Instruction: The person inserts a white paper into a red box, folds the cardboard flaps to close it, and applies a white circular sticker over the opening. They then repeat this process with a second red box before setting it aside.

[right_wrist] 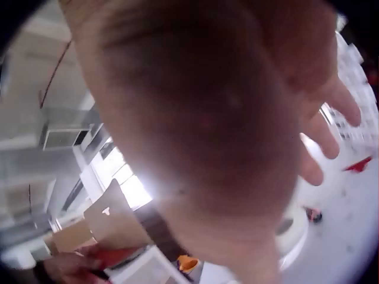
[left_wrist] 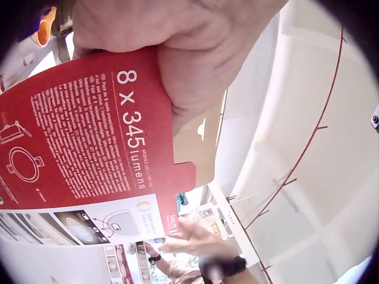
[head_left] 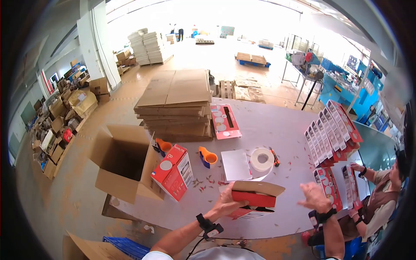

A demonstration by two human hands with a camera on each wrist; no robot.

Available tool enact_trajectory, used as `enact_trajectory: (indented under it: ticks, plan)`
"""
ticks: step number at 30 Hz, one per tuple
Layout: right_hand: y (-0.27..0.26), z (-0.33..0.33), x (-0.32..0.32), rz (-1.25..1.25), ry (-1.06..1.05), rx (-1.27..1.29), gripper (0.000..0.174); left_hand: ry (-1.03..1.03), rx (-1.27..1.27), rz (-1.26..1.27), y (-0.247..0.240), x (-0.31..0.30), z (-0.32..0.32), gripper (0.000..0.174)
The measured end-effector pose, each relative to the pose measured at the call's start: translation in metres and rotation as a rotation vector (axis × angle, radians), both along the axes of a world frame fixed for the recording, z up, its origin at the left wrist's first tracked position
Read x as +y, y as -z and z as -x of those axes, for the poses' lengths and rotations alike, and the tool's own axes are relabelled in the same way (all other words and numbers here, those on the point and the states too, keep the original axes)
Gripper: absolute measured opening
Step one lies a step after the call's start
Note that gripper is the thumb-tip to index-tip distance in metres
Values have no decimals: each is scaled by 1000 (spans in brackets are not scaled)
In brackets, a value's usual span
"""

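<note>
A red and white carton (head_left: 253, 200) with raised flaps is gripped by my left hand (head_left: 225, 202), thumb over its red flap, near the table's front edge. In the left wrist view the carton's red panel (left_wrist: 89, 136) with white print fills much of the frame, my left hand (left_wrist: 172, 41) on its edge. To the right of the carton, apart from it, my right hand (head_left: 315, 198) holds nothing, its fingers spread. The right wrist view shows my right hand (right_wrist: 207, 118) close up, with the carton's brown flap (right_wrist: 112, 216) at lower left.
A tape roll (head_left: 262, 159), white sheets (head_left: 236, 165) and orange tape dispensers (head_left: 208, 157) lie behind. To the left stand a closed red carton (head_left: 174, 173) and an open brown box (head_left: 125, 160). Flat cardboard (head_left: 173, 89) is stacked behind; a person (head_left: 383, 190) handles cartons at right.
</note>
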State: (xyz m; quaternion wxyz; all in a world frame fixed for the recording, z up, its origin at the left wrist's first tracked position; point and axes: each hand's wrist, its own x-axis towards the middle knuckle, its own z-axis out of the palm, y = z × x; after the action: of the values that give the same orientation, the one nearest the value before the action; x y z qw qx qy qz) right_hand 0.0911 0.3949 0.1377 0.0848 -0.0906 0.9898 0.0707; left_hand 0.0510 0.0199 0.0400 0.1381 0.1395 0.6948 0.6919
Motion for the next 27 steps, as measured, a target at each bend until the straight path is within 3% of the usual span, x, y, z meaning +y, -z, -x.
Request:
enact_trajectory:
  ticks: [1, 3, 8, 14, 16, 19, 23, 27]
  plan:
    - [51, -2, 32, 223, -49, -132, 95, 6, -12, -18, 1, 0, 1, 73]
    - [42, -24, -28, 999, 196, -331, 101, 4, 23, 8, 3, 1, 5, 74]
    - [69, -20, -129, 1816, 430, -269, 78, -31, 1, 78, -1, 0, 1, 77]
    - [77, -17, -138, 1813, 392, -173, 60, -39, 71, 133, -9, 0, -2, 81]
    - [75, -14, -139, 1784, 371, -188, 59, -28, 19, 127, -14, -1, -4, 83]
    - [72, -14, -137, 1756, 337, -184, 59, 41, -81, -101, -7, -7, -3, 82]
    - [65, -18, -136, 1622, 304, -182, 62, 133, -62, -183, 2, -10, 0, 79]
    - [63, -13, -114, 1712, 340, -404, 64, 119, -80, -232, 17, -9, 4, 77]
